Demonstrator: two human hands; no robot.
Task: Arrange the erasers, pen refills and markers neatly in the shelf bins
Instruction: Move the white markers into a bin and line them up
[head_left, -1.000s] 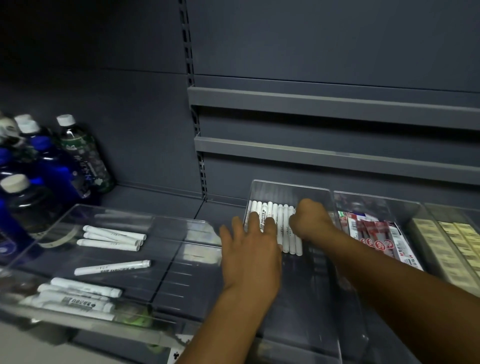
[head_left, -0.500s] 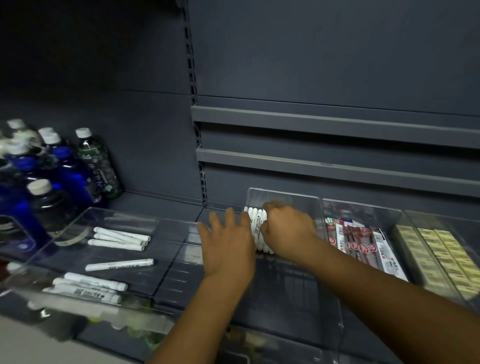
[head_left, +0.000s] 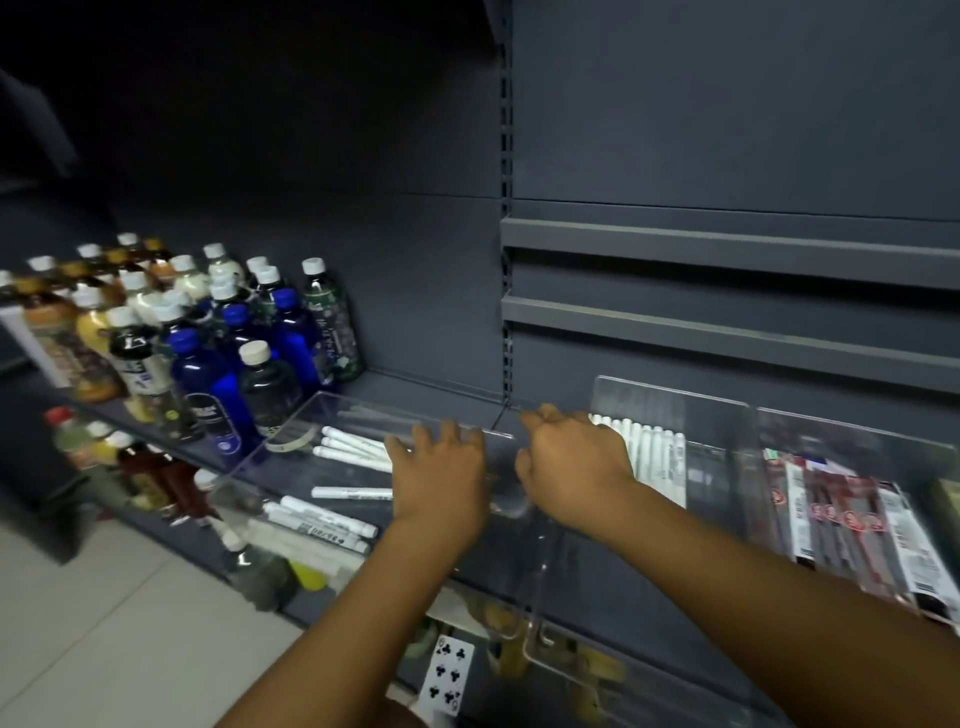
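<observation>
Markers (head_left: 353, 449) just left of my flat, spread left hand (head_left: 441, 478) look light, stiff and slick; I'd pinch mid-barrel. My right hand (head_left: 571, 457) is curled; whether it holds anything, I cannot tell.

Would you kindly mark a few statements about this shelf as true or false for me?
1. A row of white markers lies side by side in the middle clear plastic bin. True.
2. No markers lie outside that bin. False: loose white markers lie in the left clear plastic bin.
3. The red-and-white pen refill packs lie right of the marker row. True.
4. The left hand grips a marker. False: its fingers are spread, gripping nothing.
</observation>
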